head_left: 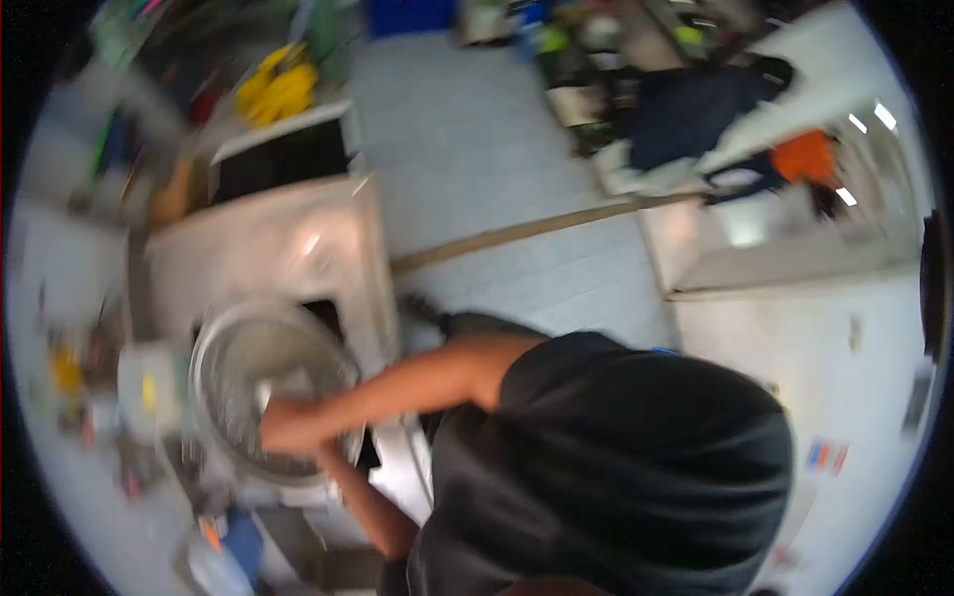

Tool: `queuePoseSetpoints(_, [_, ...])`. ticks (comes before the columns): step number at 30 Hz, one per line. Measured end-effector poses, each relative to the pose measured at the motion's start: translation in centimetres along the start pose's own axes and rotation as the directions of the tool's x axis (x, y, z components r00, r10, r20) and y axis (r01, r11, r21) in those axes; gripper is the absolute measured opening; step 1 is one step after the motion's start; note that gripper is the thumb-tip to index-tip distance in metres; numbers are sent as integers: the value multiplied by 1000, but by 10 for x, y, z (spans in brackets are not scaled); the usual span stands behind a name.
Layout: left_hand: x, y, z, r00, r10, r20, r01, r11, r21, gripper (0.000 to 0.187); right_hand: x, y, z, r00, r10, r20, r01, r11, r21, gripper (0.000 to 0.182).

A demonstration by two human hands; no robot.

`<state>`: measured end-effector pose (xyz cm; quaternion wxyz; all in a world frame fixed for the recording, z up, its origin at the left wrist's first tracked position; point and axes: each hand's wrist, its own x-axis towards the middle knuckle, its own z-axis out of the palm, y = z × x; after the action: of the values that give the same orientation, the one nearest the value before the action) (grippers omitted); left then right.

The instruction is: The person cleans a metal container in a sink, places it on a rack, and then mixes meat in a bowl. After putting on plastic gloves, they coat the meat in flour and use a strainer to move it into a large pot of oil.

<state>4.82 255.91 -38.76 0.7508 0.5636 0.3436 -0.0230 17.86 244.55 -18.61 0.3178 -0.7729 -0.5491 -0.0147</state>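
A large round metal pot (pixel 204 382) stands on the metal counter, its inside greyish and blurred. My right hand (pixel 290 425) is over the pot, fingers closed. A small pale piece (pixel 265 390) shows at its fingers, too smeared to name. My left forearm (pixel 373 507) reaches up from below towards the pot. It passes behind my right wrist, and my left hand is hidden there, so its fingers do not show.
The metal counter (pixel 278 233) extends beyond the pot, beside a dark panel with a pale frame (pixel 283 159). A yellow item (pixel 278 84) lies further off. Dark cloth (pixel 686 114) and an orange item (pixel 803 157) are across the grey floor (pixel 477 129). A pale container (pixel 149 387) stands beside the pot.
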Motion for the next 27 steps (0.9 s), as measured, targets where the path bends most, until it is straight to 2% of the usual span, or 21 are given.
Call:
queuePoseSetpoints(1, [-2,9,18,1000,-5,-15,5,1000,-28,45,-8,-4,-8,997,-53,54,56,996,-66,9])
queuePoseSetpoints(2, [-5,17,33,999,-8,-49,4,997,-79,45,-17,-2,-11,970,-224,-97,221,974,-39,11])
queuePoseSetpoints(5, [-2,40,68,993,-11,-119,-20,967,-254,45,-46,15,-1,864,-502,47,503,864,-15,15])
queuePoseSetpoints(7, [1,56,88,989,-7,-148,-44,941,-336,45,-58,31,-18,853,-513,100,507,858,82,12])
queuePoseSetpoints(8, [4,65,97,989,3,-147,-58,929,-367,46,-50,35,-51,820,-556,138,562,827,-11,15])
queuePoseSetpoints(11, [11,89,136,985,46,-168,-112,907,-406,46,-61,47,-86,847,-529,48,531,842,-91,14])
queuePoseSetpoints(13, [13,105,164,981,82,-178,-149,905,-399,46,-75,62,-126,840,-543,-24,540,839,-70,12])
queuePoseSetpoints(14, [12,113,181,977,105,-185,-169,909,-381,46,-84,75,-151,833,-550,-62,546,835,-65,13])
queuePoseSetpoints(15, [11,120,194,971,123,-203,-190,914,-358,46,-95,88,-176,837,-541,-82,539,841,-48,26])
queuePoseSetpoints(18, [1,144,249,942,216,-257,-274,937,-218,46,-134,125,-254,863,-473,-176,492,866,84,41])
queuePoseSetpoints(19, [1,156,269,911,284,-299,-332,935,-123,46,-137,137,-276,773,-500,-391,560,827,49,41])
queuePoseSetpoints(20, [-3,168,292,861,369,-350,-393,920,3,47,-147,145,-294,843,-361,-398,439,890,124,43])
queuePoseSetpoints(22, [-21,202,344,687,610,-395,-533,793,297,47,-171,163,-329,929,-48,-366,155,951,269,49])
queuePoseSetpoints(23, [-31,223,369,603,702,-379,-589,712,381,47,-166,181,-335,822,208,-530,56,897,439,50])
queuePoseSetpoints(24, [-41,245,394,619,720,-313,-619,693,370,52,-169,205,-361,835,450,-317,-206,789,579,46])
queuePoseSetpoints(25, [-42,256,409,598,774,-206,-657,621,427,54,-164,257,-351,714,427,-555,-132,861,492,43])
queuePoseSetpoints(26, [-38,264,416,575,813,-94,-692,545,474,56,-172,293,-372,672,741,11,-351,305,885,33])
queuePoseSetpoints(27, [2,258,393,520,854,21,-468,264,843,56,-177,331,-375,520,848,101,-215,15,977,15])
